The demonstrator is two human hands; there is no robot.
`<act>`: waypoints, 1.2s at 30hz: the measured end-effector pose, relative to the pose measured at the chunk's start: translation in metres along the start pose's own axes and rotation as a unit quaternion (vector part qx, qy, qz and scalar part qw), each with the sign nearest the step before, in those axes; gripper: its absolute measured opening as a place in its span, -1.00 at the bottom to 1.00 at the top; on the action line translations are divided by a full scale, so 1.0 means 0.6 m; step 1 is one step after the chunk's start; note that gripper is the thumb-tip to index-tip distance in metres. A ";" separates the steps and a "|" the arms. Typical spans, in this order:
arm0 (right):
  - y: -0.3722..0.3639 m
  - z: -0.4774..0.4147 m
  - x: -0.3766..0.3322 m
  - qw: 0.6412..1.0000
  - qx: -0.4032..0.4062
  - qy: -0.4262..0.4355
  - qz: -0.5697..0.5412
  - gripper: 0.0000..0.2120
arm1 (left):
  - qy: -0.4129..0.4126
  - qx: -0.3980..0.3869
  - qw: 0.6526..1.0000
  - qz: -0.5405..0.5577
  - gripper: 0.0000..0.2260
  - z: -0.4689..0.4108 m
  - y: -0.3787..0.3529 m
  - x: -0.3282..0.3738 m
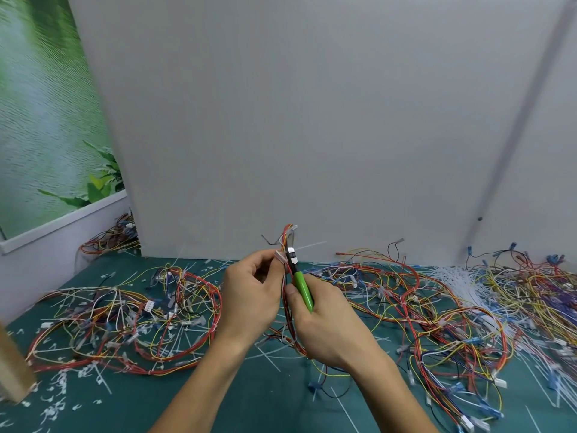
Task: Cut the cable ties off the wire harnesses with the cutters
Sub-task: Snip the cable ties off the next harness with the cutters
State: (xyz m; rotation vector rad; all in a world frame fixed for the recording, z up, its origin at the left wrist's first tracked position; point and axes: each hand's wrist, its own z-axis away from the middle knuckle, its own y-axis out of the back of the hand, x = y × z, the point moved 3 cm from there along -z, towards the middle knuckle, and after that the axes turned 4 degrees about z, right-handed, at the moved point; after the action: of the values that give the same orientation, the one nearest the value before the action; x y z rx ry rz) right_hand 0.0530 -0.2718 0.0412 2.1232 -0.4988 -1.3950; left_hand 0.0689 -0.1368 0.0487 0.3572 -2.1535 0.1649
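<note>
You are facing a grey wall panel [312, 120] that is standing along the far edge of the green work surface [131, 407]. A poster of green foliage [46, 120], white-bordered, is showing past the surface's far-left corner. A pale wooden block [12, 370] is sitting at the left edge. A grey strip [524, 120] is running slantwise down the panel toward the far-right corner.

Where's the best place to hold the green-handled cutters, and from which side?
Take the cutters by the green handles, coming from below on the right, as the right hand does. The handles slant down into that palm; the black head points up into the harness pinched by the left hand.
</note>
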 end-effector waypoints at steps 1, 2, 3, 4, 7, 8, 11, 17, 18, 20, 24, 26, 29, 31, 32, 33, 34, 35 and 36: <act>0.001 0.001 -0.001 1.000 0.000 0.002 0.002 -0.72 | -0.003 -0.001 1.000 0.002 -0.77 0.001 -0.001 0.001; 0.002 0.002 -0.002 1.000 -0.001 0.002 0.005 -0.72 | -0.006 -0.001 1.000 0.004 -0.77 0.002 -0.001 0.001; 0.004 0.003 -0.003 1.000 -0.002 0.002 0.006 -0.72 | -0.009 -0.001 1.000 0.009 -0.77 0.002 -0.002 0.002; 0.006 0.004 -0.004 1.000 -0.003 0.001 0.006 -0.72 | -0.010 -0.002 1.000 0.016 -0.78 0.002 -0.003 0.003; 0.011 0.003 -0.007 1.000 -0.001 -0.001 0.005 -0.71 | 0.005 -0.003 0.999 0.047 -0.79 -0.002 -0.006 0.002; 0.011 0.003 -0.008 1.000 0.001 -0.002 0.002 -0.71 | 0.017 0.001 0.998 0.062 -0.79 -0.004 -0.006 0.000; 0.011 0.005 -0.012 1.000 0.002 -0.009 -0.014 -0.70 | 0.056 0.015 0.993 0.104 -0.86 -0.008 -0.004 -0.008; 0.017 0.006 -0.013 0.996 -0.023 -0.022 -0.078 -0.70 | 0.137 0.010 0.960 0.243 -0.93 -0.009 -0.004 -0.001; 0.017 0.006 -0.012 0.996 -0.026 -0.024 -0.087 -0.71 | 0.163 -0.006 0.946 0.280 -0.91 -0.009 -0.006 0.000; 0.019 0.007 -0.011 0.996 -0.029 -0.020 -0.081 -0.71 | 0.202 -0.037 0.919 0.336 -0.90 -0.008 -0.008 0.000; 0.021 0.005 -0.008 0.996 -0.041 -0.018 -0.071 -0.73 | 0.215 -0.046 0.911 0.350 -0.84 -0.010 -0.004 -0.001; 0.018 0.004 -0.009 0.995 -0.047 -0.023 -0.080 -0.74 | 0.204 -0.044 0.912 0.353 -0.81 -0.013 -0.001 -0.002; 0.017 0.003 -0.009 0.995 -0.051 -0.024 -0.085 -0.75 | 0.194 -0.052 0.907 0.371 -0.84 -0.014 0.000 -0.003; 0.018 0.003 -0.009 0.995 -0.054 -0.021 -0.083 -0.76 | 0.197 -0.061 0.899 0.386 -0.85 -0.013 -0.001 -0.003; 0.019 0.003 -0.009 0.995 -0.055 -0.019 -0.082 -0.76 | 0.199 -0.062 0.897 0.391 -0.85 -0.013 -0.002 -0.003; 0.019 0.004 -0.008 0.995 -0.054 -0.018 -0.084 -0.76 | 0.200 -0.063 0.896 0.392 -0.85 -0.013 -0.002 -0.003; 0.020 0.004 -0.008 0.995 -0.050 -0.016 -0.088 -0.75 | 0.200 -0.064 0.896 0.391 -0.84 -0.013 -0.001 -0.002; 0.022 0.005 -0.008 0.995 -0.044 -0.014 -0.092 -0.74 | 0.199 -0.064 0.897 0.389 -0.84 -0.014 -0.001 -0.002; 0.023 0.005 -0.009 0.995 -0.037 -0.011 -0.096 -0.72 | 0.198 -0.064 0.898 0.389 -0.84 -0.014 0.000 -0.001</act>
State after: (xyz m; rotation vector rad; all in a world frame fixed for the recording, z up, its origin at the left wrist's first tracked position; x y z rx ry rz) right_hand 0.0483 -0.2803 0.0528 2.1428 -0.2517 -1.5173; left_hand 0.0759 -0.1348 0.0532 -0.5930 -1.7725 0.4954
